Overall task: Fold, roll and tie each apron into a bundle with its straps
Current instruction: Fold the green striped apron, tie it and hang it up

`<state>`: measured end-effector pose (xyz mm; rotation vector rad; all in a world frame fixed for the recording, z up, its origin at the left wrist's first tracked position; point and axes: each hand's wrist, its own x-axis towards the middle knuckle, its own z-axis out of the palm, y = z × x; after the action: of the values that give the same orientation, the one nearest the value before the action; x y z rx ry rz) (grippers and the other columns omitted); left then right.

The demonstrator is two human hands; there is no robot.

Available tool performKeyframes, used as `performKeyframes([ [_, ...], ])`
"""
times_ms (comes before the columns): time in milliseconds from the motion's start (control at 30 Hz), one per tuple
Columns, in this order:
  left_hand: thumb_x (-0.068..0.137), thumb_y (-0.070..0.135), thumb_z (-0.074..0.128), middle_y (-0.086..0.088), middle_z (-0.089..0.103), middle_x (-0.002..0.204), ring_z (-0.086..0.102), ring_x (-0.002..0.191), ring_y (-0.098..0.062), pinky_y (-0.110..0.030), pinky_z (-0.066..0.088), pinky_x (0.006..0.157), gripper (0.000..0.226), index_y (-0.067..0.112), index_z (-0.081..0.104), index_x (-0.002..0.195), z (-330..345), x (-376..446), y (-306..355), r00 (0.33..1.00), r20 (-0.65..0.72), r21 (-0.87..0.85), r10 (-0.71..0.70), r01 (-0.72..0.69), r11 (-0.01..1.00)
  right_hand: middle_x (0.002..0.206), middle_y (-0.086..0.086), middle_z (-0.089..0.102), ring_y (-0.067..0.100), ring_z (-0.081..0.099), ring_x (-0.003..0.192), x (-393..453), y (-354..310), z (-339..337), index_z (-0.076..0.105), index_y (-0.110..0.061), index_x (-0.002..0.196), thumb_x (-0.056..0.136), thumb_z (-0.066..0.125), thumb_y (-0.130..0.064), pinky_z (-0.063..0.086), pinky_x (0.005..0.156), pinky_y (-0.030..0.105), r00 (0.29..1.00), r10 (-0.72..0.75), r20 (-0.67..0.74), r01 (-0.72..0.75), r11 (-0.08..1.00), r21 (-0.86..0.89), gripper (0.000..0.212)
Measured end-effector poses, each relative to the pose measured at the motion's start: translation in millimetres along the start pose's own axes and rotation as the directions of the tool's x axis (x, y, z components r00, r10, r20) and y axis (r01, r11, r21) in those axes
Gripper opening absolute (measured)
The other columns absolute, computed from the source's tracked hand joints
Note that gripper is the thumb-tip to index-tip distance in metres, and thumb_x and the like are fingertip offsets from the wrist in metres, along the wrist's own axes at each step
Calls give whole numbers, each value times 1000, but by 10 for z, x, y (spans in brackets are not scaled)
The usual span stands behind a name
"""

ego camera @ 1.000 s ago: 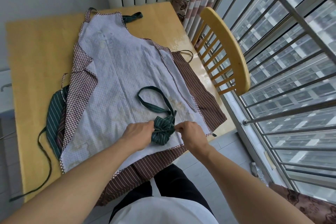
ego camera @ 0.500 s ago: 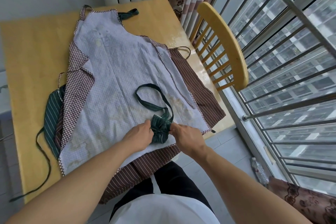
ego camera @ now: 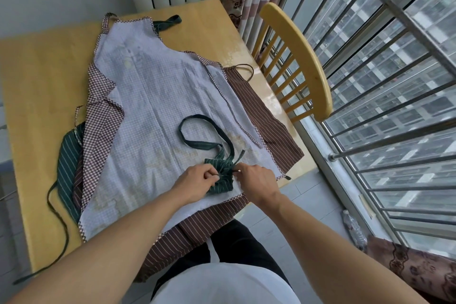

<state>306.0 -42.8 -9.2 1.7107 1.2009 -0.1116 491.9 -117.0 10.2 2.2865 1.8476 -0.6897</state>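
Observation:
A small green striped apron bundle [ego camera: 220, 175] lies on top of a pale checked apron [ego camera: 153, 111] spread flat over the table. Its green strap [ego camera: 197, 131] loops away from the bundle across the pale cloth. My left hand [ego camera: 195, 181] pinches the strap at the bundle's left side. My right hand [ego camera: 256, 180] pinches the strap at its right side, fingers curled. The two hands sit close together with the bundle between them.
A brown striped apron [ego camera: 261, 116] lies under the pale one, hanging off the near edge. Another green striped apron [ego camera: 66, 165] shows at the left, its strap trailing off the wooden table [ego camera: 39, 81]. A wooden chair [ego camera: 303, 57] stands to the right by the barred window.
The bundle has been cinched tighter and looks smaller. Both hands have closed in on its middle, pulling the strap ends. The loose loop of strap has stayed on the cloth.

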Motion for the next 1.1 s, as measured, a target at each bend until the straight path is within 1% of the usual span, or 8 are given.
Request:
performKeyframes([
  [167,103,36,55,-3,71,81,67,75,-21,-45,57,80,29,21,58,78,-31,22,-36,998,22,-120,-60,63,991,95,-3,75,23,69,78,-34,25,3,63,-28,119,109,37,-40,51,62,33,999,47,-8,-47,998,35,30],
  [267,105,25,50,-7,68,80,63,76,-18,-39,56,81,30,14,53,78,-28,46,-26,993,74,-184,-93,105,977,95,-4,74,23,68,76,-40,40,46,61,-29,113,109,39,-37,45,58,31,995,104,-5,-103,993,61,24],
  [400,107,13,44,-10,66,85,64,79,-19,-30,55,76,26,6,58,86,-48,47,-94,980,139,-385,-145,189,903,91,-3,73,22,63,71,-28,71,79,59,-29,110,109,43,-31,38,58,30,989,150,-5,-149,987,61,16],
  [500,108,13,45,-11,66,86,65,80,-21,-31,56,74,24,6,56,88,-22,44,-131,968,173,-479,-180,243,843,87,-2,72,22,63,70,-18,77,92,58,-28,109,108,43,-28,42,58,30,987,160,-6,-160,986,40,15],
  [733,106,7,46,-16,59,86,61,80,-26,-48,60,91,20,6,53,88,81,66,-202,927,212,-684,-310,367,631,91,-5,72,20,62,68,28,129,107,61,-32,110,109,40,-34,42,56,28,982,187,-15,-185,981,63,21],
  [867,106,8,47,-14,56,87,59,78,-25,-44,61,88,16,5,53,91,83,103,-207,908,228,-649,-352,411,640,93,-7,74,18,68,76,41,148,215,62,-31,112,109,40,-35,54,63,31,972,231,38,-235,962,137,23],
  [1000,103,13,56,-16,63,103,66,92,-28,-47,60,91,12,2,56,101,-78,133,-192,893,313,-565,-324,449,692,111,-5,71,19,70,92,50,190,142,56,-27,124,106,51,-31,59,81,40,942,207,265,-309,842,442,19],
  [1100,98,24,67,-16,68,112,73,99,-30,-44,63,84,27,5,55,113,-124,139,-155,903,282,-511,-325,428,746,122,-8,60,19,67,104,-17,77,40,33,-25,146,98,63,-28,56,92,37,912,167,375,-398,584,707,56],
])
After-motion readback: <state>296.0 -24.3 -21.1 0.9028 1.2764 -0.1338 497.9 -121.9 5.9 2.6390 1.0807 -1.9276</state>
